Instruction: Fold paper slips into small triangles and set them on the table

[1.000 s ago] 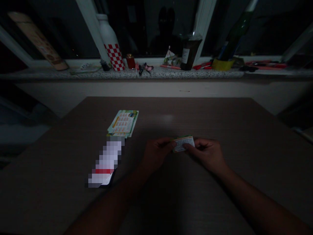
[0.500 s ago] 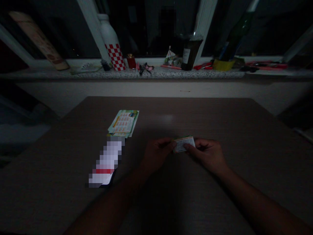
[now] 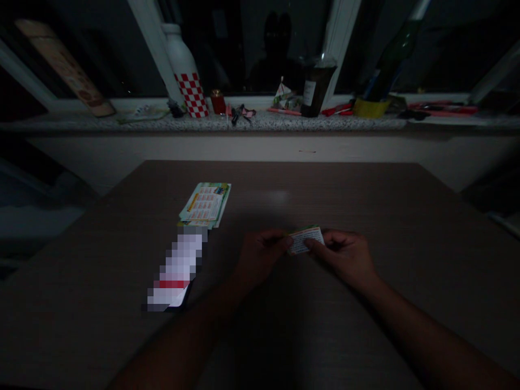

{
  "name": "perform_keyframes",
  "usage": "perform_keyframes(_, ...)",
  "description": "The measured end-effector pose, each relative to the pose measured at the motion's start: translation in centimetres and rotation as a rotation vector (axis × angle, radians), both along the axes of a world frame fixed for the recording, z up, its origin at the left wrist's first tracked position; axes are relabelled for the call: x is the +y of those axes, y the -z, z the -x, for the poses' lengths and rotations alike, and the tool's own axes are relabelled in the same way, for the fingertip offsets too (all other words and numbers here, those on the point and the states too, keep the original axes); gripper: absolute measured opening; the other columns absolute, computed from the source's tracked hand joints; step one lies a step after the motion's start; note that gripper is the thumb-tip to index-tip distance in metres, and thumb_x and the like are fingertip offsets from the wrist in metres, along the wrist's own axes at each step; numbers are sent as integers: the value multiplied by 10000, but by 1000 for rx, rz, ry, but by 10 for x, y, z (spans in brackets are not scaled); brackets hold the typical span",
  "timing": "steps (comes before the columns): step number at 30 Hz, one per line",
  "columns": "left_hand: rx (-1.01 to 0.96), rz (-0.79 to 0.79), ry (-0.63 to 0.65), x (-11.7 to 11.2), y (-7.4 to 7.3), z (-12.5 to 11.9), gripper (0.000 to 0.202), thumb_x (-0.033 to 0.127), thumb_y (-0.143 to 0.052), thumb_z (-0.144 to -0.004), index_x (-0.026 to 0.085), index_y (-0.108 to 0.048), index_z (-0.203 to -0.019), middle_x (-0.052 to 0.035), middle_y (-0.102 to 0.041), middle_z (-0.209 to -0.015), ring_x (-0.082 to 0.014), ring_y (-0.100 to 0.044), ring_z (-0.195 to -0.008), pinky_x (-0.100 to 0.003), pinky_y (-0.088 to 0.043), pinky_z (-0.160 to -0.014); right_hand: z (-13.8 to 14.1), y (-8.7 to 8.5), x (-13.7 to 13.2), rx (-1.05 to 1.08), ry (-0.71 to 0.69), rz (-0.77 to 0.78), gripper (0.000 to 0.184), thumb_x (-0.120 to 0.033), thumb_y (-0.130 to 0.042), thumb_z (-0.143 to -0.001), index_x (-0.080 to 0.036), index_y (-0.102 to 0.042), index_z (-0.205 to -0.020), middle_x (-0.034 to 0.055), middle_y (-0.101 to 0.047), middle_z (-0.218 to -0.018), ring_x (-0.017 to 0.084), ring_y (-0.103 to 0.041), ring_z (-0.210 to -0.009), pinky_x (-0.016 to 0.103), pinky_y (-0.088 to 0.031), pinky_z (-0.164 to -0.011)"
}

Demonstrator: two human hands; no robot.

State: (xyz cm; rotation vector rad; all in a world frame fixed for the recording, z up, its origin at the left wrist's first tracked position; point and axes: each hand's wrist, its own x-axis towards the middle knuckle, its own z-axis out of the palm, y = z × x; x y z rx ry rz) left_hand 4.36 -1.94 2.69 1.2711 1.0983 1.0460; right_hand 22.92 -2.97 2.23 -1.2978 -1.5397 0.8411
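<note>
1. Printed card [image 3: 299,244] is held over the brown table [image 3: 349,189], its ends pinched by thumb and fingers of the left hand [image 3: 260,253] and right hand [image 3: 351,257].
2. Leftward on the tabletop lie stacked printed sheets [image 3: 206,203] and a bright-screened phone [image 3: 181,260].
3. Beyond, under dark windows [image 3: 238,51], a speckled sill [image 3: 260,124] bears a checkered bottle [image 3: 184,70] and green bottle [image 3: 396,57]; the room is dim.

left hand [image 3: 262,250] and right hand [image 3: 345,254] pinching a small printed card [image 3: 299,242], stacked cards [image 3: 206,203] on the brown surface [image 3: 349,195]
</note>
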Motion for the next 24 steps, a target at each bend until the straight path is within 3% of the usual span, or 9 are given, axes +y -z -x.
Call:
perform_keyframes(4, 64, 22, 4, 0, -1, 0, 119, 256, -675, -685, 150, -701, -734, -7, -688, -687, -134, -605, -630, -218, -437, -589, 2, 0, -1, 40, 54, -1, 218, -376, -706, -704, -165, -668, -666, 25, -673, -597, 126, -587, -499, 227, -459, -476)
perform_keyframes(8, 167, -4, 105, -1, -1, -1, 113, 260, -674, -674, 148, -688, -686, -2, -659, -641, -121, -565, -583, -217, -395, -556, 5, -1, 1, 188, 119, -20, 225, -341, -761, -637, -175, -645, -733, 16, -657, -602, 131, -596, -522, 240, -494, -500)
perform_keyframes(12, 101, 45, 85, 0, 0, -2, 85, 237, -669, -670, 154, -680, -655, 13, -640, -600, -111, -548, -555, -216, -382, -549, 7, 0, 2, 366, -18, 93, 281, -290, -782, -607, -197, -654, -839, 25, -712, -732, 147, -659, -642, 262, -539, -608)
perform_keyframes(16, -33, 72, 45, 2, 1, -1, 101, 245, -678, -679, 153, -684, -636, 8, -649, -596, -118, -572, -578, -227, -410, -590, 8, 0, 2, 350, -194, 249, 181, -279, -773, -628, -194, -704, -773, 17, -728, -727, 133, -665, -645, 240, -524, -625)
perform_keyframes(24, -88, 93, 41, 1, 0, -1, 123, 262, -684, -685, 150, -698, -634, -13, -678, -616, -138, -603, -605, -250, -440, -629, 4, -1, 4, 212, -221, 283, 212, -378, -745, -667, -168, -721, -690, 26, -707, -647, 123, -624, -571, 228, -483, -557)
